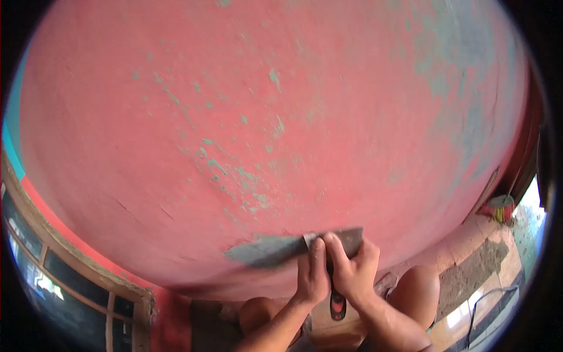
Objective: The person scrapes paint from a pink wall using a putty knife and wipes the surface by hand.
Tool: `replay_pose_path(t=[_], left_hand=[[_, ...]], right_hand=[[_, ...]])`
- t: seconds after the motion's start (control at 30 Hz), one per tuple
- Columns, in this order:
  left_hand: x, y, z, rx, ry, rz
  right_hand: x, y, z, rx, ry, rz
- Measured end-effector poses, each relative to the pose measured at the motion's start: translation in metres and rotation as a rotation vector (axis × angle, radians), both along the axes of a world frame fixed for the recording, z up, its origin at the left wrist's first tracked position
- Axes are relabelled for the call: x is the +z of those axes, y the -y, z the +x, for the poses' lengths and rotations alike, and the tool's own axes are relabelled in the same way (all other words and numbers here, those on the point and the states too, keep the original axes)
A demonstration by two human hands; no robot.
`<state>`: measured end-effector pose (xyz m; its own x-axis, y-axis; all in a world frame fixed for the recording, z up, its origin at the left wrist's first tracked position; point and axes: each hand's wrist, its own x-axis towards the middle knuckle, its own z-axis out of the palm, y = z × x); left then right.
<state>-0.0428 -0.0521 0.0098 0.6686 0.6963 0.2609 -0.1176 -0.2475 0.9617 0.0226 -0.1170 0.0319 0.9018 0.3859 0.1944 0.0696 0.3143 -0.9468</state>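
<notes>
Both hands are on a wide-bladed paint scraper (pixel 350 239), its blade against the low part of a pink wall (pixel 328 146). The black and red handle points down between my wrists. My left hand (pixel 314 276) is closed at the blade's left side, thumb up on the metal. Closed around the handle's upper part is my right hand (pixel 355 270), with its thumb also pressed near the blade. Left of the blade lies a bare grey-green patch (pixel 264 251) with a ragged paint edge. The undersides of both hands' grips are hidden.
My bent knees (pixel 417 293) are close to the wall. A broom (pixel 500 208) with coloured bristles stands at the right, near grey debris (pixel 475 276) on the floor. At the lower left is a wooden window frame (pixel 88 278) with dark panes.
</notes>
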Motion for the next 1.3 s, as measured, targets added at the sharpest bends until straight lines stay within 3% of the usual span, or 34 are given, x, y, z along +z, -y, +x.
replay_pose_path(t=[0.03, 0.23, 0.33, 0.47, 0.6, 0.63, 0.73, 0.97, 1.03, 1.13, 1.3], left_hand=[[0.002, -0.002, -0.003, -0.001, -0.086, -0.002], [-0.008, -0.003, -0.001, -0.055, 0.037, -0.001], [-0.009, -0.007, -0.001, -0.018, 0.011, -0.036], [-0.017, -0.004, 0.003, -0.078, 0.078, 0.08], [-0.007, -0.007, 0.0, -0.064, 0.033, 0.015], [-0.012, -0.004, 0.002, -0.039, 0.09, -0.046], [-0.013, -0.009, 0.004, -0.18, 0.139, -0.071], [-0.019, 0.003, 0.001, -0.067, 0.012, -0.048], [-0.021, 0.001, 0.001, -0.085, -0.032, -0.046], [-0.005, 0.003, 0.006, -0.026, 0.111, 0.008], [-0.021, -0.007, 0.0, -0.059, 0.047, -0.025]], right_hand=[[0.005, 0.0, 0.0, 0.024, -0.001, -0.012], [-0.009, 0.0, -0.006, -0.005, -0.058, 0.064], [0.006, 0.002, 0.004, 0.09, 0.067, -0.094], [-0.007, 0.002, -0.005, -0.021, -0.015, 0.057], [0.011, 0.007, 0.003, 0.087, 0.056, -0.092], [0.008, 0.005, 0.001, 0.094, 0.019, -0.005], [-0.001, 0.005, -0.002, 0.014, -0.014, 0.039], [-0.005, 0.009, 0.002, 0.037, -0.041, -0.045], [-0.019, 0.002, -0.007, -0.019, -0.066, 0.053], [-0.009, 0.0, -0.001, -0.001, -0.01, 0.02], [-0.005, 0.002, -0.002, 0.007, -0.001, -0.002]])
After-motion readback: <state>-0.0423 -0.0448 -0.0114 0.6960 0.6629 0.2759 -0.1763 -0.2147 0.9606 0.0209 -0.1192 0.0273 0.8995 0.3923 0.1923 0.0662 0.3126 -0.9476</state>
